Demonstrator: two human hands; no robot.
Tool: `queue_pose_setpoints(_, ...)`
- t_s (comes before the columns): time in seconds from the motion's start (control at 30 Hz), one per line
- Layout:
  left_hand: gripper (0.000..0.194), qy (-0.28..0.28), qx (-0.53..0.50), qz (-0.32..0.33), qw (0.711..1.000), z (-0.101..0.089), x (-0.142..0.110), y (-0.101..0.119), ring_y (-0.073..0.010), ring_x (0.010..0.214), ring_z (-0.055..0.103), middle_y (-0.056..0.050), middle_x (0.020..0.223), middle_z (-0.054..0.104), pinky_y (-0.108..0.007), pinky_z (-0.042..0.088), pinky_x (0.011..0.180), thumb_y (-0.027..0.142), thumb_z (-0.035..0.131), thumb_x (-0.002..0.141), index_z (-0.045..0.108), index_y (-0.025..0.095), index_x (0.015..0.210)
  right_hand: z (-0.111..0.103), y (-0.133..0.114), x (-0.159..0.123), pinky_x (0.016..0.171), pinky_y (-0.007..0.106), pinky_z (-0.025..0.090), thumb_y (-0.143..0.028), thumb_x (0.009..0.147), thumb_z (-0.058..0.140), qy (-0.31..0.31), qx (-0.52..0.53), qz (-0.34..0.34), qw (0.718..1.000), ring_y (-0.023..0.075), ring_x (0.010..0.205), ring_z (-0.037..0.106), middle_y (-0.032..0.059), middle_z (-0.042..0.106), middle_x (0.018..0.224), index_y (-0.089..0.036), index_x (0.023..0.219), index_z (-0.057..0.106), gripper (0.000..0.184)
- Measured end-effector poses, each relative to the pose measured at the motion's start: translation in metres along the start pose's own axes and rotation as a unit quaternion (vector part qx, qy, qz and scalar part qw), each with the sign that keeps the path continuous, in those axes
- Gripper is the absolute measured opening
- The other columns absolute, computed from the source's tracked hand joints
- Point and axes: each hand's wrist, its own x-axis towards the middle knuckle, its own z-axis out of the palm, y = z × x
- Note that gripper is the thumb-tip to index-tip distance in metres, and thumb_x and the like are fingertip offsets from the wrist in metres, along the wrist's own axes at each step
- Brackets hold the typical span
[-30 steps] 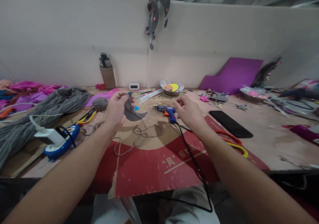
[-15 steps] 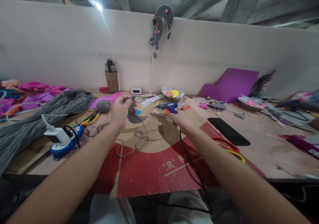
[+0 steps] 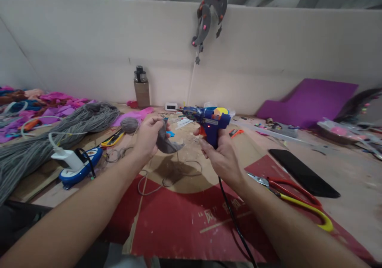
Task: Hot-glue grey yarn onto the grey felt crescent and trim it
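Observation:
My left hand point(image 3: 150, 134) pinches a grey crescent-shaped piece point(image 3: 167, 141) by its upper end, and the pointed lower tip hangs to the right. Grey yarn point(image 3: 178, 167) trails beneath it over the cardboard. My right hand point(image 3: 219, 150) is wrapped round the handle of a blue glue gun point(image 3: 209, 121) with a small red light lit. Its nozzle points left, above and to the right of the crescent and apart from it. A long clear glue stick point(image 3: 268, 131) sticks out behind the gun, and a black cord runs down from the handle.
Red-and-brown cardboard point(image 3: 179, 220) lies in front of me. Scissors point(image 3: 286, 192) and a black phone point(image 3: 303, 171) are at right. On the left are a grey yarn bundle point(image 3: 59, 136), a yarn ball point(image 3: 129, 125), a yellow cutter point(image 3: 112, 139) and a blue power strip point(image 3: 80, 172).
My right hand has lifted the glue gun off the table and brought it up with the nozzle pointing left. My left hand still holds the crescent. The view has shifted somewhat.

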Motion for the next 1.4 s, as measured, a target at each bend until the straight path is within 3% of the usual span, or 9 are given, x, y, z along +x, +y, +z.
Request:
queue_pose_setpoints(0.13, 0.023, 0.003, 0.006, -0.003, 1.0, 0.0016, -0.0032, 0.0001, -0.0125, 0.057, 0.061, -0.001, 0.072, 0.066, -0.024, 0.053, 0.049, 0.022, 0.07, 0.065, 0.053, 0.018, 0.08, 0.0001, 0.0002, -0.0028, 0.083, 0.036, 0.047, -0.024, 0.089, 0.052, -0.029, -0.093, -0.038, 0.995, 0.0185, 0.087, 0.058, 0.0065, 0.063, 0.1, -0.02, 0.107, 0.055, 0.018)
queue_pose_setpoints(0.73, 0.016, -0.034, 0.056, 0.081, 0.995, -0.0001, -0.0058, -0.0082, -0.0111, 0.057, 0.061, 0.002, 0.069, 0.061, -0.021, 0.052, 0.048, 0.021, 0.068, 0.072, 0.056, 0.019, 0.083, 0.0058, -0.0018, -0.007, 0.08, 0.035, 0.049, -0.026, 0.091, 0.048, -0.061, -0.149, -0.053, 0.986, 0.0212, 0.087, 0.06, 0.0095, 0.065, 0.099, -0.019, 0.105, 0.054, 0.016)
queue_pose_setpoints(1.4, 0.013, -0.023, 0.062, 0.08, 0.995, 0.0018, -0.0071, -0.0069, -0.0115, 0.056, 0.061, 0.001, 0.066, 0.062, -0.021, 0.052, 0.047, 0.019, 0.067, 0.073, 0.058, 0.019, 0.081, 0.0078, -0.0045, -0.0076, 0.08, 0.037, 0.05, -0.026, 0.091, 0.048, -0.053, -0.153, -0.047, 0.986, 0.0216, 0.086, 0.061, 0.0095, 0.065, 0.098, -0.02, 0.102, 0.053, 0.013)
